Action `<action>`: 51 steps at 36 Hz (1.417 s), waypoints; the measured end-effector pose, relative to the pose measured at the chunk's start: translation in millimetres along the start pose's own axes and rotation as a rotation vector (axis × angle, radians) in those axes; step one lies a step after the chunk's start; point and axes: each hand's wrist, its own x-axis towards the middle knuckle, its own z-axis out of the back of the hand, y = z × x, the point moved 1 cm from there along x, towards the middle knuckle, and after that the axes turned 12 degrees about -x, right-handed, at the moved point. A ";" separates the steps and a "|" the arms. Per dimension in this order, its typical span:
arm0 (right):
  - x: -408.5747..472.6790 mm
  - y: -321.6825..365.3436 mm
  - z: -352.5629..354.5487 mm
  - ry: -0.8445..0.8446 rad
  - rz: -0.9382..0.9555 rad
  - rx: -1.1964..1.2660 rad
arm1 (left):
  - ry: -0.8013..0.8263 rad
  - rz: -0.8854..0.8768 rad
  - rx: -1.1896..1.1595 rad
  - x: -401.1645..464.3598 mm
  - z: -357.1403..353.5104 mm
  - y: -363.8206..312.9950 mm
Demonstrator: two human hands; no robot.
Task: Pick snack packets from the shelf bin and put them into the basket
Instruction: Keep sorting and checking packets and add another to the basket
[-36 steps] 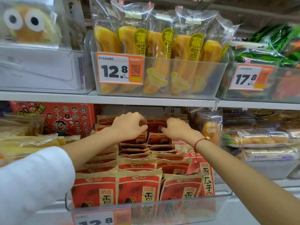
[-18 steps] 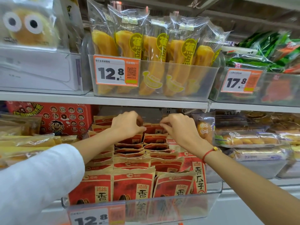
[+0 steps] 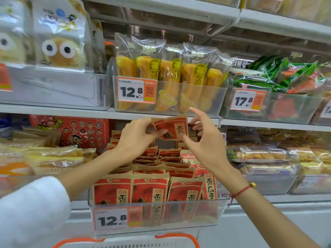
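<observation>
Head view, looking at supermarket shelves. At the centre, a small red-and-brown paper snack packet (image 3: 171, 128) is held up in the air just above the back rows of a clear plastic shelf bin (image 3: 157, 214), which sits at 6 o'clock from it and is packed with upright rows of matching red packets (image 3: 149, 190). The left hand (image 3: 137, 136), reaching in from 8 o'clock under a white sleeve (image 3: 30, 210), pinches the packet's left edge between thumb and fingers. The right hand (image 3: 206, 138), entering from 4 o'clock with a red string bracelet (image 3: 240, 191) at the wrist, has its fingers spread and loosely fanned at the packet's right edge; whether they touch the packet I cannot tell. The lifted packet sits tilted, probably because it is gripped by one side only.

At 6 o'clock, at the bottom edge, the orange handles and white rim of a shopping basket (image 3: 125, 243) wait directly below the bin, so a packet can likely be lowered straight down into it. At 12 o'clock, on the shelf above, a clear bin holds yellow banana-shaped cakes in clear wrappers (image 3: 170, 76), with an orange-and-white price tag (image 3: 136, 90).
</observation>
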 end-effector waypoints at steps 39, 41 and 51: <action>-117.4 62.0 10.8 0.446 -0.264 0.580 | -0.068 0.400 -0.792 -164.5 21.6 -6.4; -117.3 62.1 8.8 0.412 -0.285 0.557 | -0.041 0.417 -0.789 -165.8 21.5 -5.0; -109.7 56.0 20.7 0.141 -0.435 0.575 | 0.190 0.429 -0.713 -170.7 15.1 -0.7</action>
